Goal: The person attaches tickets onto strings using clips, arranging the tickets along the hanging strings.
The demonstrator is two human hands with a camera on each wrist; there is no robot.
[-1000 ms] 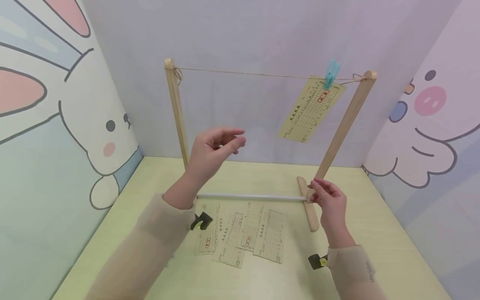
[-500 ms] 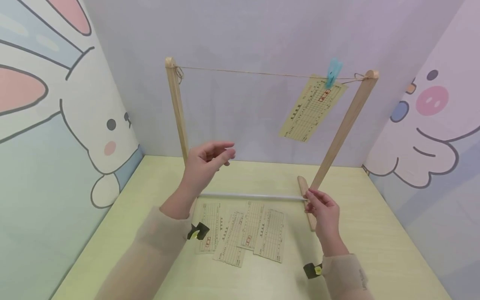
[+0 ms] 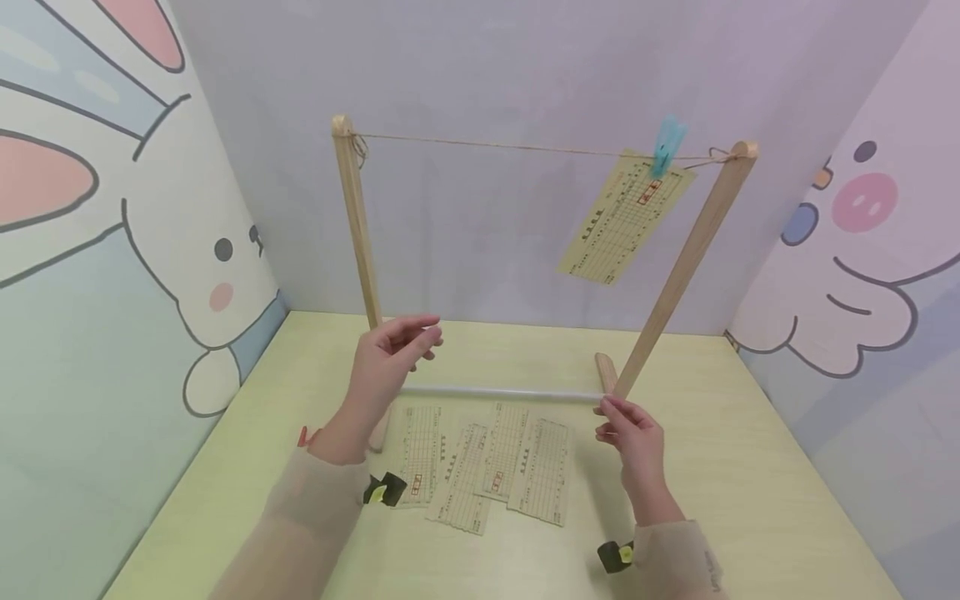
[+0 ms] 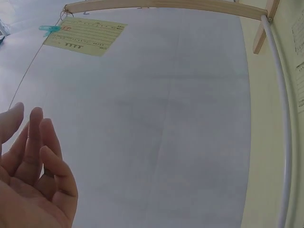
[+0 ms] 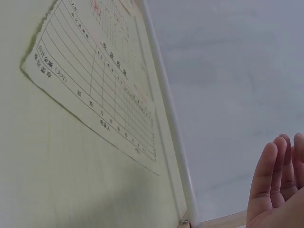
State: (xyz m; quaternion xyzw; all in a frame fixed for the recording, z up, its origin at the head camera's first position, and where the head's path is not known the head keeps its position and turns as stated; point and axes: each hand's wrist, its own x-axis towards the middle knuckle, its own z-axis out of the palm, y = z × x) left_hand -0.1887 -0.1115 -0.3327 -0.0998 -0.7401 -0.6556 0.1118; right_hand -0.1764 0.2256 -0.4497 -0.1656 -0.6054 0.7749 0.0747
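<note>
My left hand [image 3: 393,362] hovers in front of the left wooden post, fingers loosely bent around nothing; the left wrist view shows the same hand [image 4: 38,175] with a gap between thumb and fingertips. Lower right, my right hand [image 3: 637,433] is near the foot of the right post, holding nothing; its fingers [image 5: 270,173] look fairly straight in the right wrist view. A yellow printed form [image 3: 626,221] hangs tilted from the string [image 3: 480,144], held by a turquoise clothespin [image 3: 667,148]. Several more forms [image 3: 542,471] lie overlapping on the table between the hands.
Two wooden posts [image 3: 686,267] carry the string, and a white rod [image 3: 502,392] joins them low down. A small red item [image 3: 303,437] shows beside the left sleeve, its kind unclear. Cartoon-printed walls [image 3: 847,250] enclose the pale wooden table [image 3: 750,467].
Both hands have come down toward the table, the left moving leftward and the right slightly left as well. The hanging form, clothespin and loose forms stay where they were.
</note>
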